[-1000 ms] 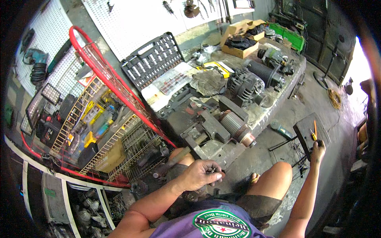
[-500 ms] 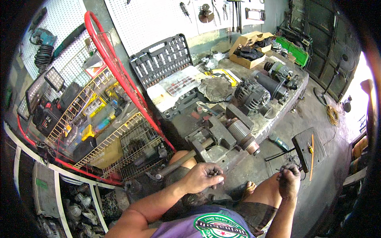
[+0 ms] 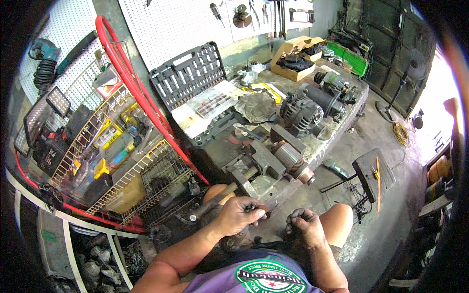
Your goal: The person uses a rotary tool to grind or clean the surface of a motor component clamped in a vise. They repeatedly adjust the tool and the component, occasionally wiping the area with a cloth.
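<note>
The person sat low before the grimy grey counter, knees up, both hands drawn in close over the lap. The left hand was curled with its fingertips pinched on a small dark metal part, which sat just in front of the counter's near edge and above the knee. The right hand hovered just beside it, fingers loosely bent and greasy; whether it held anything could not be told. The two hands were near each other but apart.

By the look of it, the step in hand was inspecting or fitting that small part, and the next move would likely call for a fine two-handed grip rather than force.

A wooden-handled hammer lay slanting at the counter's near corner, just beside the left hand, an easy thing to knock. Further along the edge a copper-wound cylindrical armature lay against a grey steel block. To the left a yellow wire rack in a red tube frame stood close, leaving little room that side. To the right the concrete floor offered more space, up to a small dark stool.
</note>
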`<act>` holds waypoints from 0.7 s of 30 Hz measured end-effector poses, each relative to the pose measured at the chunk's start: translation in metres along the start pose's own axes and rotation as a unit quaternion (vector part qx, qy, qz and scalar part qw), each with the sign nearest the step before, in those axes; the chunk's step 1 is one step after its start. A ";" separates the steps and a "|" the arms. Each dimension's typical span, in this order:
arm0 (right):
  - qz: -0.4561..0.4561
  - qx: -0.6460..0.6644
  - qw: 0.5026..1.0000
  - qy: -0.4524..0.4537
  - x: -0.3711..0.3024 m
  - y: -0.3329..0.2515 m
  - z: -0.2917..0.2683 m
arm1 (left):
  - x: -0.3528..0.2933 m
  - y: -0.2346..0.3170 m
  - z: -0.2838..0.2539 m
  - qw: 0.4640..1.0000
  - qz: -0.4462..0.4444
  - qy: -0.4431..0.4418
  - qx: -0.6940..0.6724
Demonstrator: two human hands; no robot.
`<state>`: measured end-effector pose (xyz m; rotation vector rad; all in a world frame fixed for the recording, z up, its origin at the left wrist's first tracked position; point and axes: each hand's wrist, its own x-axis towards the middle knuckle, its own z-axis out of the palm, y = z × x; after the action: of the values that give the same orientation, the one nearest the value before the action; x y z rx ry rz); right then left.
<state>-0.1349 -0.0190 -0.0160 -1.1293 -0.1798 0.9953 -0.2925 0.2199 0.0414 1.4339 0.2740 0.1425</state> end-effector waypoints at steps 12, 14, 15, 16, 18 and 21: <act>0.029 -0.007 0.999 -0.014 -0.002 0.013 -0.008 | 0.001 0.004 0.007 1.000 0.010 0.021 0.021; 0.026 -0.012 1.000 -0.010 -0.002 0.015 -0.009 | 0.001 0.005 0.009 0.999 0.012 0.020 0.027; 0.031 -0.015 0.999 -0.006 -0.002 0.015 -0.009 | 0.001 0.005 0.009 0.999 0.015 0.021 0.034; 0.032 -0.020 0.999 -0.007 -0.001 0.015 -0.009 | 0.002 0.005 0.009 0.999 0.009 0.019 0.031; 0.038 -0.032 0.999 -0.004 -0.001 0.015 -0.009 | 0.003 0.004 0.009 0.999 0.002 0.017 0.033; 0.046 -0.047 0.998 0.002 -0.001 0.015 -0.009 | 0.004 0.003 0.009 0.998 -0.004 0.022 0.061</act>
<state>-0.1384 -0.0249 -0.0324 -1.2351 -0.1746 1.0759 -0.2859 0.2132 0.0444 1.5526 0.3305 0.1529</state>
